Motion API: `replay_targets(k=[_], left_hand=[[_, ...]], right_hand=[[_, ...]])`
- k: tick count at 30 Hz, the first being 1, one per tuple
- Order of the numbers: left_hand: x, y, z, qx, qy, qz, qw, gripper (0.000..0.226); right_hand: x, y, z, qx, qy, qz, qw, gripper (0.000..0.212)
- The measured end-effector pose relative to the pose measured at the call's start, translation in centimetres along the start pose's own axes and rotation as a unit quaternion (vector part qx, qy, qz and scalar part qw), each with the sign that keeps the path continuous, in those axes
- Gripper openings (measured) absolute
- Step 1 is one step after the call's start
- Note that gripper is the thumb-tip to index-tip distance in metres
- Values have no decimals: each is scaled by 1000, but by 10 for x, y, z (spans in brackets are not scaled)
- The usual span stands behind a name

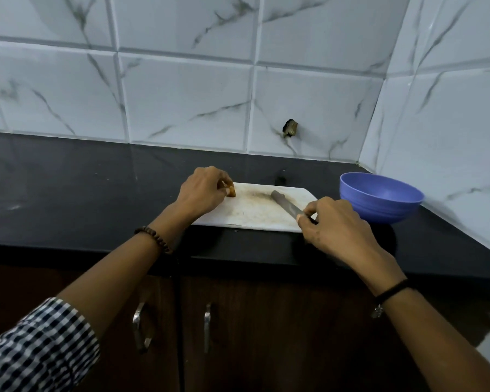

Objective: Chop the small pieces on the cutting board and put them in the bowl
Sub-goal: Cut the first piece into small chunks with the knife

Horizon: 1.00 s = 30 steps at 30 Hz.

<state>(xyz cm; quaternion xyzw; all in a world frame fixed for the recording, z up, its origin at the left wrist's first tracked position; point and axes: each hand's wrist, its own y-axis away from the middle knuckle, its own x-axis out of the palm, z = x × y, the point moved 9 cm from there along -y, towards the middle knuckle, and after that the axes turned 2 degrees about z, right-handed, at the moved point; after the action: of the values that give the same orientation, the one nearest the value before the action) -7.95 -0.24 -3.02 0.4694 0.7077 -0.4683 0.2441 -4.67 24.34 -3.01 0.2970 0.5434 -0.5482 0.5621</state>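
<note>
White cutting board on black table; blue bowl just right. Left hand pinches a small orange piece. Right hand grips the knife, blade resting on the board.

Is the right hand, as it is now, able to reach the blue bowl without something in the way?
Probably yes. The right hand holds the knife at the cutting board's right end, and the blue bowl stands just beside it on the counter, with nothing between them.
</note>
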Motion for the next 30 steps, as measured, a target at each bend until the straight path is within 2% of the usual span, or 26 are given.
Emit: replay_targets(k=[5,10,21,27,30], left_hand=[[15,-8,-6,-8,-91,27,995,24],[18,-11,-9,-12,-135,18,991,18],[19,-16,-16,-14,-153,47,987,14],[20,-13,-21,-16,-85,51,995,11],[25,-11,-24,-28,-20,55,998,7]], right_hand=[[-5,-3,-20,20,0,-10,1000,25],[-8,-5,-39,43,-1,-18,999,24],[-10,-5,-41,36,-15,-25,999,25],[-6,-9,-34,32,-25,-16,999,25],[2,-10,-32,29,-129,32,991,22]])
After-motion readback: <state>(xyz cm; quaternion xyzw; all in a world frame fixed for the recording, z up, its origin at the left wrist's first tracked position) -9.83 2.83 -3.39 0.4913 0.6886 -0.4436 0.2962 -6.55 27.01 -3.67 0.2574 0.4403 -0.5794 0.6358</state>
